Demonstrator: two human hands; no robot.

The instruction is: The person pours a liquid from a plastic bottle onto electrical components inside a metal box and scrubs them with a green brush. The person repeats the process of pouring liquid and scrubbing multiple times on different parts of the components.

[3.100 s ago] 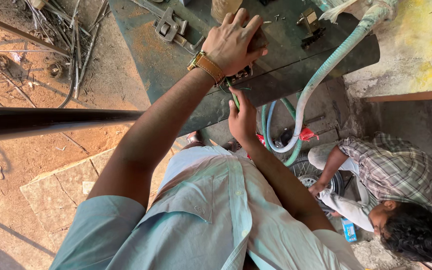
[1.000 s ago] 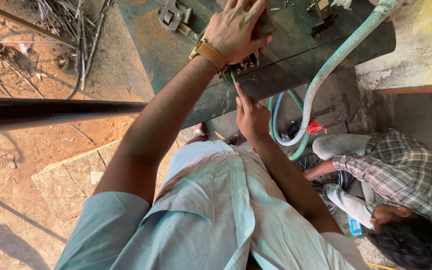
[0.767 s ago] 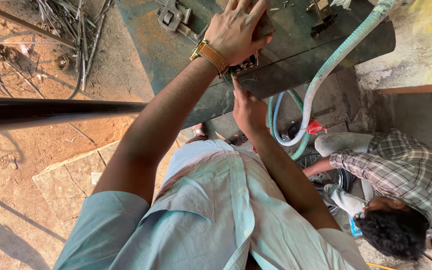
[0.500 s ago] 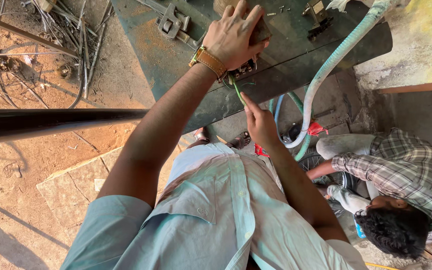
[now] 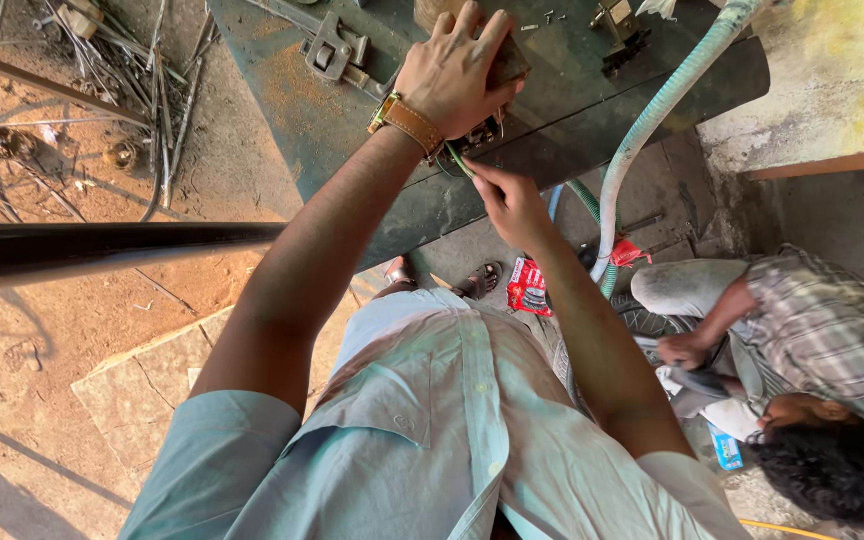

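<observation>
Wire (image 5: pixel 459 160), thin and green, sits pinched in right hand (image 5: pixel 512 205)'s grip; left hand (image 5: pixel 457 70) clamps a dark block (image 5: pixel 505 62).

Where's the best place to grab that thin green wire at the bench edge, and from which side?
Probably the free stretch of the thin green wire, just short of the part it runs into, pinched between fingertip and thumb from below the bench edge. Its upper end is tucked under the left hand on that part; the right hand already comes from the open underside.

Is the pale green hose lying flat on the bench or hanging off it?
Hanging off: the hose crosses the bench edge and drops to the floor.
</observation>
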